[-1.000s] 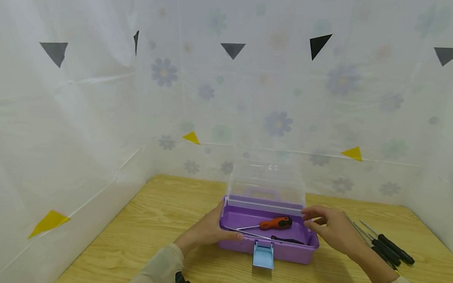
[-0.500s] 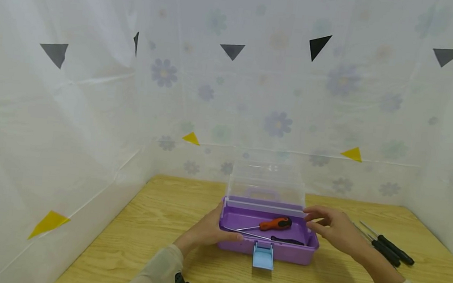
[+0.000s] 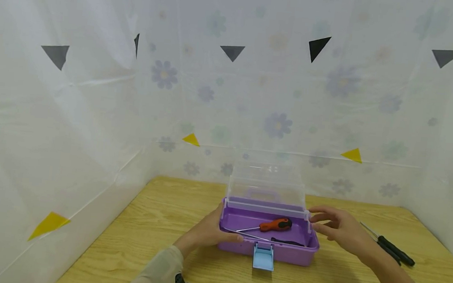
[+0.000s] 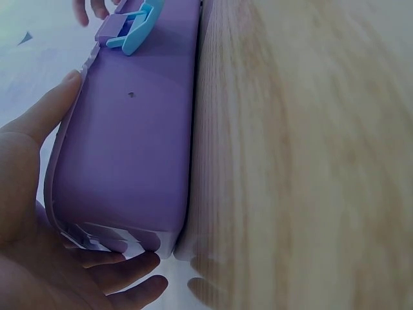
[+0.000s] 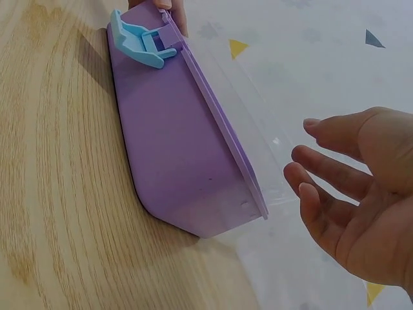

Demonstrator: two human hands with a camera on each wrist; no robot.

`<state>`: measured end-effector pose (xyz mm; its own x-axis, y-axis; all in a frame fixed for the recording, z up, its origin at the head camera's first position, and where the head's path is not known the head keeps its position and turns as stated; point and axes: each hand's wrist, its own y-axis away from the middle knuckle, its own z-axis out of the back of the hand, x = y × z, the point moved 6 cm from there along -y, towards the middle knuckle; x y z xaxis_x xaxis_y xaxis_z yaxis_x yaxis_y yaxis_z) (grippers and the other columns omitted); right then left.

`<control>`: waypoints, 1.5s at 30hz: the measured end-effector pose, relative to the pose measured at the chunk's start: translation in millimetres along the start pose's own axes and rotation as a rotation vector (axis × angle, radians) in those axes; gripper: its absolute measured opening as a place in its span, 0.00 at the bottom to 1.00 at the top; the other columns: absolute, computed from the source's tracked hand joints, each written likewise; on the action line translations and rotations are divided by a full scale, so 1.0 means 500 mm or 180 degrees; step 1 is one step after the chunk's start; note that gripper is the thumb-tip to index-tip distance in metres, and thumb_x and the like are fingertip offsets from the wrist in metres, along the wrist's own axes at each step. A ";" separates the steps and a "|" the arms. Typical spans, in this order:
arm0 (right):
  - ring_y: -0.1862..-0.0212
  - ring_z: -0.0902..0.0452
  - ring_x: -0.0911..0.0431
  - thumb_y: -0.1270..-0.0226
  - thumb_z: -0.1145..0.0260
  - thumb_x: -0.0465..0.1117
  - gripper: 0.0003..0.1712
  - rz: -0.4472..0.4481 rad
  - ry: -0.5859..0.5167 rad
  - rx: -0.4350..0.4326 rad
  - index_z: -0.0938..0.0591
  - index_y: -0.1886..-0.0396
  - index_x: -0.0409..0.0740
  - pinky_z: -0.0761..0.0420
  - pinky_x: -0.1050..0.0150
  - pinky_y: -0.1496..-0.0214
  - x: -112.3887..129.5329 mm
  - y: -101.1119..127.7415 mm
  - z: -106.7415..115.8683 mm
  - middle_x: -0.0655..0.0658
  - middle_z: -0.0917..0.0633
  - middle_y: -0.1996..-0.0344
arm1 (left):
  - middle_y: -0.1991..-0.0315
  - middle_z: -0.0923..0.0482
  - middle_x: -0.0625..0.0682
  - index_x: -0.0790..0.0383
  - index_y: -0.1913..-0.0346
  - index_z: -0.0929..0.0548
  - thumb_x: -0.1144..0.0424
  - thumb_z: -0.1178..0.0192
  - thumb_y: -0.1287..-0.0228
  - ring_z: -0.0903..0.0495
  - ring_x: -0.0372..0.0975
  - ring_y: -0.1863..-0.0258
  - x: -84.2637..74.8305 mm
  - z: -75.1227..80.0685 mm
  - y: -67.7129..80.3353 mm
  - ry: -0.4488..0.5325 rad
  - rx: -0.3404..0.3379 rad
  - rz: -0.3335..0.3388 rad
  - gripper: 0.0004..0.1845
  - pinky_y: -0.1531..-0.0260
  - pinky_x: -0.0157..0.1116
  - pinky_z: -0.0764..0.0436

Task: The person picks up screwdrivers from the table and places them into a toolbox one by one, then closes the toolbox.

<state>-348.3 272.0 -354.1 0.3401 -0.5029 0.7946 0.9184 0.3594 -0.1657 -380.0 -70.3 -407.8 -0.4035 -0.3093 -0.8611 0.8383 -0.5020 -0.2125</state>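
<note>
A purple toolbox (image 3: pixel 291 256) stands on the table, its transparent lid (image 3: pixel 268 176) tipped back and its light-blue latch (image 3: pixel 263 258) hanging down in front. Inside lie a screwdriver with an orange-and-black handle (image 3: pixel 276 224) and a black-handled screwdriver (image 3: pixel 287 242). My left hand (image 3: pixel 205 230) holds the box's left end, thumb on the front rim. In the left wrist view, the fingers of that hand (image 4: pixel 126 274) wrap the end wall. Beside the right end hovers my right hand (image 3: pixel 342 230), fingers loosely bent; the right wrist view shows this hand (image 5: pixel 361 187) holding nothing, apart from the box.
To the right on the wooden table (image 3: pixel 156 207) lie black-handled screwdrivers (image 3: pixel 396 251), partly hidden by the right forearm. White flowered sheeting (image 3: pixel 222 96) with black, grey and yellow triangles rises behind and at both sides.
My right hand has drifted slightly right, away from the box's right end, covering more of the loose screwdrivers. The left hand, the toolbox and its contents stay in place.
</note>
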 end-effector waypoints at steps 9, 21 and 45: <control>0.46 0.18 0.45 0.22 0.35 0.46 0.32 -0.0009 -0.0083 -0.0114 0.30 0.24 0.41 0.16 0.55 0.58 -0.018 0.023 0.023 0.36 0.19 0.41 | 0.28 0.33 0.63 0.55 0.16 0.55 0.49 0.21 0.46 0.28 0.59 0.34 -0.005 -0.001 -0.001 0.0006 0.0004 -0.0038 0.64 0.35 0.59 0.30; 0.49 0.17 0.53 0.21 0.36 0.47 0.33 -0.0048 -0.0049 -0.0224 0.32 0.23 0.40 0.16 0.56 0.58 -0.039 0.043 0.048 0.34 0.19 0.40 | 0.28 0.32 0.62 0.54 0.16 0.54 0.48 0.20 0.46 0.27 0.58 0.34 0.001 -0.002 -0.005 0.0031 0.0024 -0.0063 0.64 0.35 0.58 0.29; 0.50 0.21 0.71 0.19 0.39 0.47 0.33 -0.0327 0.0059 -0.0406 0.33 0.25 0.33 0.15 0.54 0.58 -0.109 0.093 0.121 0.35 0.19 0.39 | 0.27 0.34 0.62 0.46 0.16 0.55 0.49 0.21 0.45 0.27 0.56 0.34 0.010 0.005 -0.001 -0.0009 0.0021 -0.0042 0.63 0.35 0.57 0.29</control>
<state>-336.5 363.8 -369.8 0.2457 -0.5467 0.8005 0.9663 0.2032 -0.1579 -383.2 -73.8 -410.6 -0.4157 -0.3048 -0.8569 0.8305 -0.5114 -0.2209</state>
